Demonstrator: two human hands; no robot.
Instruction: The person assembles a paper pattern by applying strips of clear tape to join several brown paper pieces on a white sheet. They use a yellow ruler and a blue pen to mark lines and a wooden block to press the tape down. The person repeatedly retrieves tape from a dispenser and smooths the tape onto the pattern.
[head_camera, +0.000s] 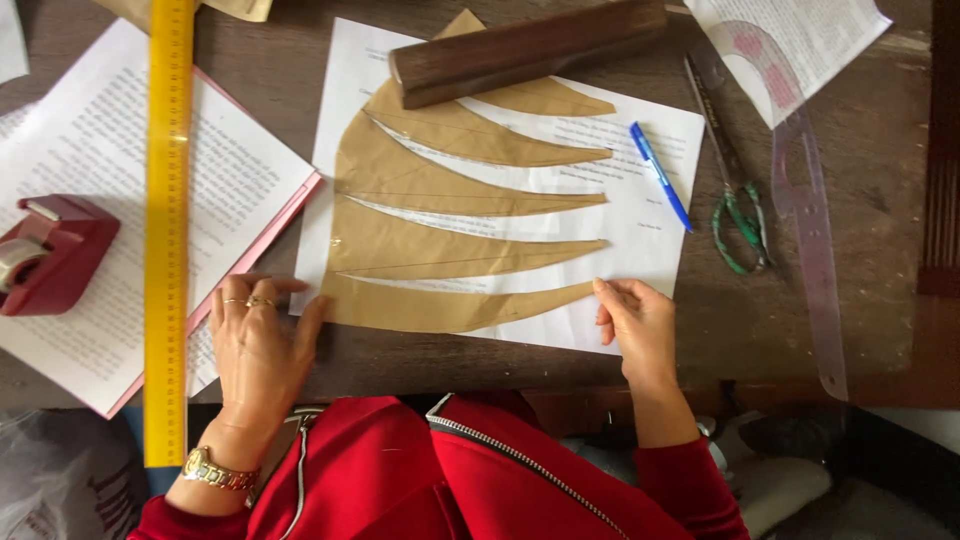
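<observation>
- Your left hand (258, 350) sits flat at the lower left of the frame, fingers spread, with the thumb resting on the left end of the brown paper pattern (440, 215). It's pressing down, not pinching anything.
- Your right hand (635, 325) is at lower centre-right, fingers loosely curled, with the fingertips on the pointed tip of the lowest strip. I can't tell if it's nipping the tip or just pinning it down.
- The pattern lies mid-frame on a white printed sheet (640, 225), slashed into long curved strips that fan out to the right and stay joined along the left edge.
- A dark wooden block (525, 48) lies across the top strips at upper centre, like a weight.
- Handling-wise, I'd say that paper is super light and floppy. The thin tips look easy to tear or crease, and it probably slides on the white sheet.
- The best hold is likely the solid left edge, with the tips just nudged by a fingertip.
- Around it: a blue pen (660, 175) and green-handled scissors (735, 195) to the right, a clear curve ruler (805, 230) further right, a yellow ruler (167, 230) running down the left, and a red tape dispenser (50, 255) at the far left.
</observation>
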